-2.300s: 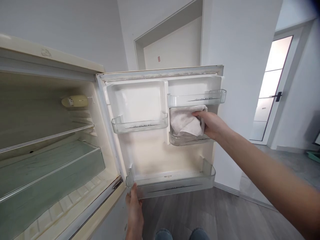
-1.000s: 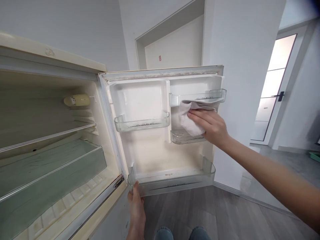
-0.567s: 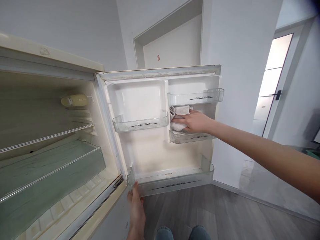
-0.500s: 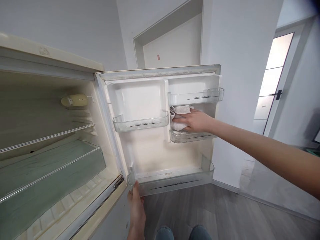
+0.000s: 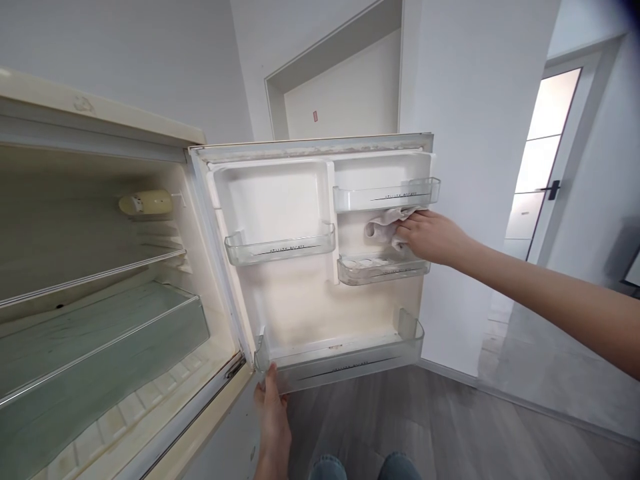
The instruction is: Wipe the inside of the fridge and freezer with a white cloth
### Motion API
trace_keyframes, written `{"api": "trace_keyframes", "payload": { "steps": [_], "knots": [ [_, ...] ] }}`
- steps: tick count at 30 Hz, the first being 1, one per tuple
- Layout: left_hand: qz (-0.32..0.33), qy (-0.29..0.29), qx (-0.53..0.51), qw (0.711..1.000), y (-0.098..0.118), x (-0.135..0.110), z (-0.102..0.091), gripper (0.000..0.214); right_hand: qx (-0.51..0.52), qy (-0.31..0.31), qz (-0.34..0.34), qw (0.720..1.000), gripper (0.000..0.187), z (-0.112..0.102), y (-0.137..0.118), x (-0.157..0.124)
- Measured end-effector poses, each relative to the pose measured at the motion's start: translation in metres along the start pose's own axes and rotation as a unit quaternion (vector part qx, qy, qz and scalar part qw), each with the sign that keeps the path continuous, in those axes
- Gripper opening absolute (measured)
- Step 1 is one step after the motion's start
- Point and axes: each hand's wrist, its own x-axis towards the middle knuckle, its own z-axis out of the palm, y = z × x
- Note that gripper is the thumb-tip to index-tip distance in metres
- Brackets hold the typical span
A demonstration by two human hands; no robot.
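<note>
A small cream fridge stands open, its door [image 5: 300, 307] swung out towards me. My right hand [image 5: 431, 236] grips a crumpled white cloth [image 5: 383, 227] and presses it against the door's inner wall, in the gap between the upper right clear bin [image 5: 386, 196] and the middle right clear bin [image 5: 383, 269]. My left hand [image 5: 273, 415] holds the door's bottom edge, just under the long bottom bin [image 5: 345, 365].
The fridge interior [image 5: 90, 280] at left holds a glass shelf, a clear drawer and a yellowish thermostat knob [image 5: 145, 202]. Another clear bin [image 5: 280, 248] sits on the door's left half. Grey wood floor lies below; a glazed room door [image 5: 543, 167] stands at right.
My right hand has slid the cloth from the left side of the compartment over to the right and slightly up. My left hand stays on the door's bottom edge.
</note>
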Motion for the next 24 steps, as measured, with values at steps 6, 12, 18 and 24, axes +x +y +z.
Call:
{"api": "trace_keyframes", "payload": {
  "steps": [6, 12, 18, 24],
  "knots": [
    [-0.019, -0.005, -0.009, 1.000, 0.002, 0.000, -0.001, 0.063, 0.000, -0.030, 0.024, 0.999, 0.020, 0.004, -0.008, 0.004],
    [-0.013, 0.003, -0.018, 1.000, -0.001, 0.003, -0.001, 0.059, 0.084, -0.110, 0.047, 0.989, 0.013, 0.002, -0.004, 0.012],
    [-0.013, -0.001, -0.016, 1.000, 0.002, -0.001, -0.001, 0.050, 0.178, 0.005, 0.239, 0.954, 0.035, -0.019, -0.026, 0.021],
    [-0.017, 0.001, -0.012, 1.000, 0.003, -0.002, -0.001, 0.057, 0.354, 0.002, 0.273, 0.894, 0.031, -0.022, -0.054, 0.030]
  ]
}}
